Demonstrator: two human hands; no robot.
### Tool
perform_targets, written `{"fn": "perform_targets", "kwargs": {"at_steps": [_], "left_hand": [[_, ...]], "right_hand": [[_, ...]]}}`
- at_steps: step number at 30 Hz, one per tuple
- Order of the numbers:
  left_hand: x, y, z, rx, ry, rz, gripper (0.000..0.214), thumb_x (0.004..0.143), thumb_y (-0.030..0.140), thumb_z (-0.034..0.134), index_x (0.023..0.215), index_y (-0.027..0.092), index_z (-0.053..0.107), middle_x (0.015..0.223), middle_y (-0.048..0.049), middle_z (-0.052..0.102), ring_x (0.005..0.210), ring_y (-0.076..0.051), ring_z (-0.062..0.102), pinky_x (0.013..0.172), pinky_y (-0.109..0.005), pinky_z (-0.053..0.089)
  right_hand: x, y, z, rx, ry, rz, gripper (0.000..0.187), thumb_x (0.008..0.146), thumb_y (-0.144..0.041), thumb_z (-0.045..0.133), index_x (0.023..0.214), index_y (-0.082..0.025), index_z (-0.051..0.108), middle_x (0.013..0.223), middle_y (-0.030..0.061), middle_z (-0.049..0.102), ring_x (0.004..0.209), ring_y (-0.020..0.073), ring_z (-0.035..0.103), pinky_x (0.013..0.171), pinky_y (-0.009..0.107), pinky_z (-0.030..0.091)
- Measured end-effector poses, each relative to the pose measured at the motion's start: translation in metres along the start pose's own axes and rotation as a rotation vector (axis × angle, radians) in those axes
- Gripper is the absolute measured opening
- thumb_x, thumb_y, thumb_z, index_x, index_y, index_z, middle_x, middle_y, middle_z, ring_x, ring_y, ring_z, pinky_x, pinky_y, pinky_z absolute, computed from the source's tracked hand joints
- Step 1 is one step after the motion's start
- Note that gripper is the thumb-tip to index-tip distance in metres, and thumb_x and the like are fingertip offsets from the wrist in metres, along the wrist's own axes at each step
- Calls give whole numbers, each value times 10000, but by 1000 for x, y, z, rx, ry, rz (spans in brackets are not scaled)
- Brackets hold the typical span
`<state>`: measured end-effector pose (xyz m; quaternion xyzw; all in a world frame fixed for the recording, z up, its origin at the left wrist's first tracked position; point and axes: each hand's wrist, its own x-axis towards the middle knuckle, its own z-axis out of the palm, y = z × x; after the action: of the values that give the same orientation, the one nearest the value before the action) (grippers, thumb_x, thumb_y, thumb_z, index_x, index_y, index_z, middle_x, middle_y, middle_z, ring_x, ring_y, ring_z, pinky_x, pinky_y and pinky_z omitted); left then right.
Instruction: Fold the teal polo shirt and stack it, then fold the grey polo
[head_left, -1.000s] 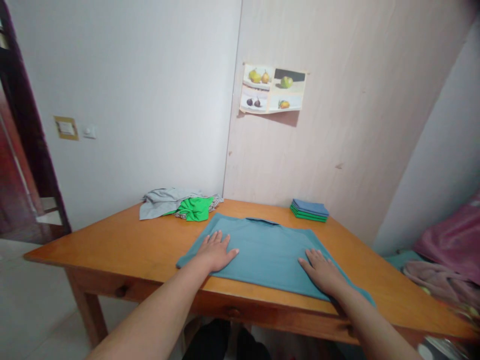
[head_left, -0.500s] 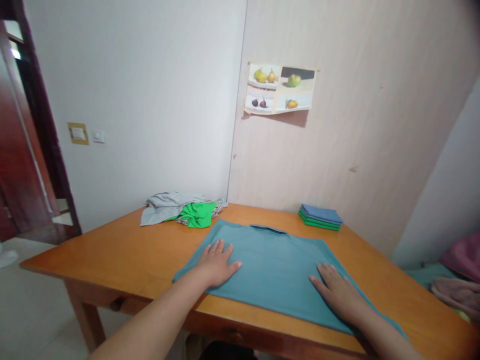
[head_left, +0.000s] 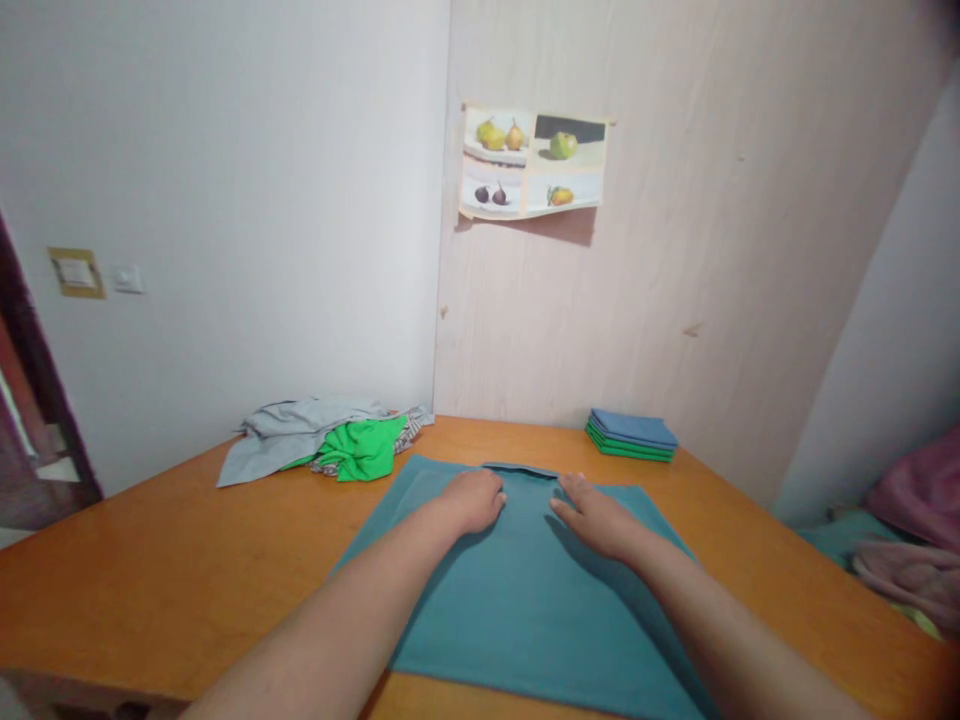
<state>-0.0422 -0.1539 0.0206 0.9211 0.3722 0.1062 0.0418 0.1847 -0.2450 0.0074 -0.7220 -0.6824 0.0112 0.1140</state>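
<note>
A teal shirt [head_left: 517, 600] lies spread flat on the wooden table, its collar [head_left: 521, 470] towards the wall. At the left end of the collar is my left hand [head_left: 474, 500], fingers bent loosely and thumb a little apart, with nothing visible in it. Near the collar's right end, my right hand [head_left: 596, 517] reaches over the fabric with thumb and fingers apart. Both hands cast shadows on the shirt; whether the fingertips touch the cloth is hard to make out.
On the table's far left lies a rumpled heap of grey and green clothes [head_left: 364, 450]. A neat stack of folded blue and green cloths [head_left: 631, 435] sits at the back right. Behind the wooden table [head_left: 187, 560] stands the wall, with a fruit picture [head_left: 532, 163].
Both hands have slid from the shirt's sides up to its collar and closer together. The left fingers, earlier spread flat, are now bent. The view has come nearer the table.
</note>
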Motion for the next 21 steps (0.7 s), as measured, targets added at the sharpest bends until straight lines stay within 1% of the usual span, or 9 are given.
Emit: {"fn": "perform_targets", "kwargs": {"at_steps": [2, 4, 9, 12, 14, 16, 18, 19, 21], "left_hand": [[12, -1, 4, 24, 8, -9, 327, 934, 391, 463, 1022, 194, 709, 1123, -140, 694, 1065, -293, 638, 921, -402, 495], [17, -6, 10, 45, 25, -12, 326, 933, 375, 467, 1040, 189, 711, 1127, -143, 684, 1067, -291, 631, 923, -403, 496], [11, -19, 23, 41, 88, 4, 376, 955, 376, 426, 1213, 226, 655, 1245, -119, 623, 1165, -287, 564, 987, -426, 460], [8, -23, 28, 14, 98, 7, 380, 954, 391, 433, 1240, 243, 635, 1275, -103, 604, 1193, -292, 539, 1000, -436, 447], [9, -24, 29, -2, 102, 10, 378, 951, 387, 445, 1246, 237, 627, 1284, -103, 596, 1199, -291, 532, 1018, -437, 433], [10, -24, 29, -19, 102, 20, 350, 945, 379, 463, 1207, 226, 637, 1245, -108, 607, 1174, -288, 544, 1009, -427, 435], [11, -25, 30, -37, 127, 26, 302, 935, 366, 484, 1144, 220, 646, 1187, -108, 621, 1143, -280, 560, 987, -408, 445], [12, -24, 30, -45, 159, 18, 289, 932, 359, 492, 1135, 220, 641, 1176, -106, 622, 1139, -276, 561, 982, -399, 445], [12, -24, 31, -61, 245, -4, 328, 933, 363, 494, 1207, 218, 603, 1239, -108, 603, 1186, -273, 541, 1015, -394, 424]], "right_hand": [[14, -3, 3, -30, -63, -11, 563, 966, -475, 396, 1377, -130, 567, 1501, 155, 474, 1415, 276, 405, 1142, 403, 339], [22, -1, 7, -47, -101, -5, 538, 959, -458, 415, 1345, -129, 593, 1475, 167, 504, 1379, 287, 457, 1106, 418, 381], [21, 9, 18, -81, -68, 53, 592, 958, -487, 386, 1425, -151, 528, 1530, 139, 437, 1374, 286, 464, 1110, 416, 381], [15, 8, 20, -99, -41, 67, 616, 966, -496, 359, 1445, -137, 505, 1527, 135, 444, 1390, 279, 443, 1124, 408, 366], [12, 5, 19, -101, -20, 77, 597, 963, -489, 369, 1424, -145, 530, 1506, 130, 476, 1369, 285, 469, 1103, 409, 389], [12, 4, 15, -89, 22, 90, 538, 967, -475, 361, 1354, -186, 597, 1429, 110, 570, 1288, 286, 551, 1045, 401, 438], [15, 3, 12, -69, 106, 107, 503, 979, -458, 327, 1279, -208, 644, 1327, 97, 650, 1202, 274, 609, 1000, 381, 462], [17, 3, 12, -60, 160, 112, 506, 985, -455, 311, 1272, -206, 645, 1305, 98, 662, 1192, 267, 610, 1005, 371, 456], [21, 5, 14, -46, 246, 102, 551, 991, -472, 296, 1353, -172, 584, 1374, 114, 611, 1272, 259, 549, 1070, 358, 403]]}}
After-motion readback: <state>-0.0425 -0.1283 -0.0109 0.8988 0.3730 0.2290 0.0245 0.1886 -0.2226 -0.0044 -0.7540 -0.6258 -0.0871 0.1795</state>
